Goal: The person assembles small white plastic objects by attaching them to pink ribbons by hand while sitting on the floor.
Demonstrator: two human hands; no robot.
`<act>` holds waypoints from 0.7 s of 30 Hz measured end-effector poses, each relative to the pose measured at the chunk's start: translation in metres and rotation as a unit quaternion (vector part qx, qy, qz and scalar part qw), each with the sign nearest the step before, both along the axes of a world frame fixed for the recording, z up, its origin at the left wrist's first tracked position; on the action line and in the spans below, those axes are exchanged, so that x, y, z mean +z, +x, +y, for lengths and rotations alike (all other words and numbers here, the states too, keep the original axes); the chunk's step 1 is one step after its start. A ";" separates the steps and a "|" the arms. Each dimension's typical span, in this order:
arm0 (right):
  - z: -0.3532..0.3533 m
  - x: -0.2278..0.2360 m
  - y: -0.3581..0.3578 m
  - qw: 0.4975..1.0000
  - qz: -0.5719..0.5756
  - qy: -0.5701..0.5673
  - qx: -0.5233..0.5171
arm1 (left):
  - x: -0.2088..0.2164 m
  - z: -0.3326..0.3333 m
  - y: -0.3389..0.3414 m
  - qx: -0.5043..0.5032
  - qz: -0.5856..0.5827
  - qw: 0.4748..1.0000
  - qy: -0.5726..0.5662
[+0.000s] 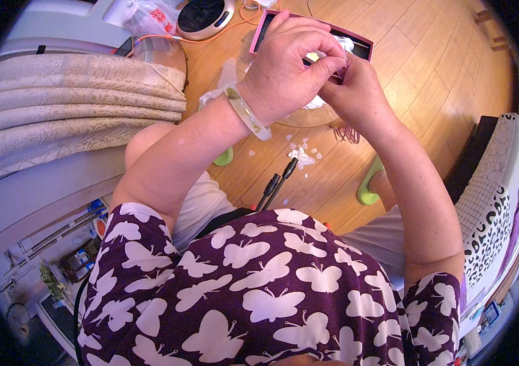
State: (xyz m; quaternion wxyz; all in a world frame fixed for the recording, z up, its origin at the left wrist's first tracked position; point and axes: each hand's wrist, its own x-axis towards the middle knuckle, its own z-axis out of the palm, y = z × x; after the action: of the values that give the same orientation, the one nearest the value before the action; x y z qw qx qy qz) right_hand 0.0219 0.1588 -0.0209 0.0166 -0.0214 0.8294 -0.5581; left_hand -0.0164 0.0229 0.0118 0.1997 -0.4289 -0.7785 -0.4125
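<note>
My left hand [289, 66], with a pale bangle [248, 114] at its wrist, is raised over a low round stand. Its thumb and forefinger are pinched together. Close against them, the fingers of my right hand [357, 80] are bent round something small. Thin dark-reddish strands show between the two hands, but fingers hide most of what they hold and its kind is unclear. Behind the hands lies a long pink-rimmed box [364, 50] with a dark inside. Some white, crumpled material [315, 102] shows below my fingers.
Small white scraps [302, 154] lie on the wooden floor, near two black cable ends [275, 183]. Reddish cords [347, 133] hang right of the stand. A patterned cushioned seat [82, 91] stands left, a robot-vacuum-like round device [203, 17] at the back, a printed cover [491, 189] right.
</note>
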 end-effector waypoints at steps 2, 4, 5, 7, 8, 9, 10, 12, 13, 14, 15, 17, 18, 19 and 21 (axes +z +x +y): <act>0.000 -0.003 -0.001 1.000 0.009 0.003 -0.006 | -0.004 0.001 -0.002 -0.011 -0.021 1.000 0.011; 0.000 -0.008 -0.002 0.998 0.051 -0.030 -0.019 | -0.005 0.002 -0.002 -0.022 -0.042 0.999 0.023; 0.002 -0.012 -0.003 0.998 0.050 -0.029 -0.021 | -0.002 0.002 0.000 0.003 -0.006 1.000 0.019; 0.008 -0.021 -0.006 0.998 0.035 -0.019 -0.042 | 0.004 0.004 0.002 0.028 0.030 0.999 0.015; 0.008 -0.017 -0.006 0.998 0.036 -0.020 -0.041 | 0.008 0.002 0.003 0.026 0.010 1.000 -0.003; 0.009 -0.011 -0.005 0.997 -0.009 -0.050 -0.050 | 0.009 0.001 0.002 0.026 0.000 1.000 -0.012; 0.010 -0.007 -0.004 0.994 -0.053 -0.079 -0.059 | 0.010 -0.001 0.002 0.025 -0.010 0.999 -0.021; 0.013 -0.008 -0.003 0.990 -0.073 -0.112 -0.036 | 0.007 -0.004 0.000 0.034 -0.016 0.999 -0.021; 0.014 -0.008 -0.003 0.985 -0.094 -0.144 -0.014 | 0.004 -0.007 -0.002 0.037 -0.018 0.999 -0.021; 0.014 -0.002 -0.001 0.985 -0.094 -0.142 -0.015 | -0.007 -0.009 -0.009 0.021 -0.078 0.997 -0.011; 0.013 0.005 0.001 0.983 -0.094 -0.158 -0.006 | -0.013 -0.014 -0.013 0.010 -0.135 0.991 -0.007; 0.011 0.010 0.001 0.980 -0.095 -0.173 0.002 | -0.020 -0.017 -0.015 -0.010 -0.231 0.972 0.033; 0.011 0.011 0.001 0.977 -0.085 -0.195 0.000 | -0.022 -0.017 -0.015 -0.034 -0.326 0.942 0.074; 0.011 0.011 0.001 0.973 -0.075 -0.217 -0.003 | -0.023 -0.017 -0.015 -0.035 -0.326 0.942 0.075; 0.009 0.017 0.002 0.974 -0.081 -0.213 0.000 | -0.022 -0.020 -0.015 -0.049 -0.441 0.890 0.101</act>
State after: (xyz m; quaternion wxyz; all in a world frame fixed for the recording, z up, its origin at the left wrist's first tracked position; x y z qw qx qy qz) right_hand 0.0236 0.1677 -0.0040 0.0785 0.0210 0.6877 -0.7215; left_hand -0.0311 0.0030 -0.0105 -0.1427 -0.2182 -0.7184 -0.6449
